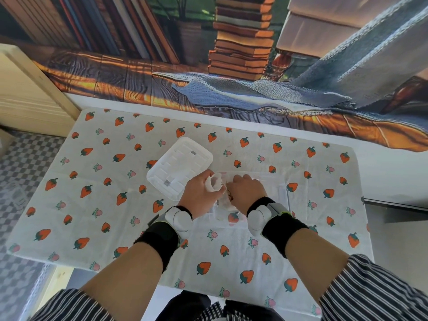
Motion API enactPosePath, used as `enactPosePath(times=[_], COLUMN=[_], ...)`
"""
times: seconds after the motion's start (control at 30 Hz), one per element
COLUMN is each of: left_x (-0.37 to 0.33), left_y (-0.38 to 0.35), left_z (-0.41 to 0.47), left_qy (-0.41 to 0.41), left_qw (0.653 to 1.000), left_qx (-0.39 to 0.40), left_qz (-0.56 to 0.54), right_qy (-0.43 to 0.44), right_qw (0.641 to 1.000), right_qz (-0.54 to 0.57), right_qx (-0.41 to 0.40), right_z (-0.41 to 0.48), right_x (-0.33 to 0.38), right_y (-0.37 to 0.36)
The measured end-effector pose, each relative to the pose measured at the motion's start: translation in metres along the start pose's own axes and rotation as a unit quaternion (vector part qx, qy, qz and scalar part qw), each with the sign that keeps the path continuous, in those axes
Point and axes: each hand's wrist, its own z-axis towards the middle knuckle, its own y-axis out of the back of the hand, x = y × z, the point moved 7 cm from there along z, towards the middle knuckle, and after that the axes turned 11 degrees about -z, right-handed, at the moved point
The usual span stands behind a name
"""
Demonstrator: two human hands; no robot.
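While the left hand [199, 193] grips a crumpled white cloth [214, 181] over the clear plastic box [283, 193], which sits mid-table on the strawberry tablecloth [92, 205] just beside its white lid [179, 166], the right hand [246, 191] curls inside the box; whether it holds anything I cannot tell. Wiping probably goes best with one hand steadying the light box and the cloth pressed into its corners.

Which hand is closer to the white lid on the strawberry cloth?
Left. The left hand, gripping a white cloth, sits right at the near corner of the white lid. The right hand is farther right, over the clear box.
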Motion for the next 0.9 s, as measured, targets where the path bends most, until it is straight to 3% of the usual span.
enactPosePath(times=[0.33,0.7,0.9], left_x=[0.004,0.011,0.017], left_y=[0.008,0.010,0.011], left_z=[0.000,-0.001,-0.006], left_qy=[0.007,-0.001,0.009], left_qw=[1.000,1.000,1.000], left_qx=[-0.002,0.001,-0.003], left_qz=[-0.001,-0.001,0.006], right_qy=[0.014,0.032,-0.018], right_qw=[0.996,0.998,0.971], right_qz=[0.053,0.044,0.236], right_qx=[0.076,0.046,0.027], right_z=[-0.004,-0.006,-0.012], right_x=[0.014,0.021,-0.007], right_y=[0.002,-0.005,0.013])
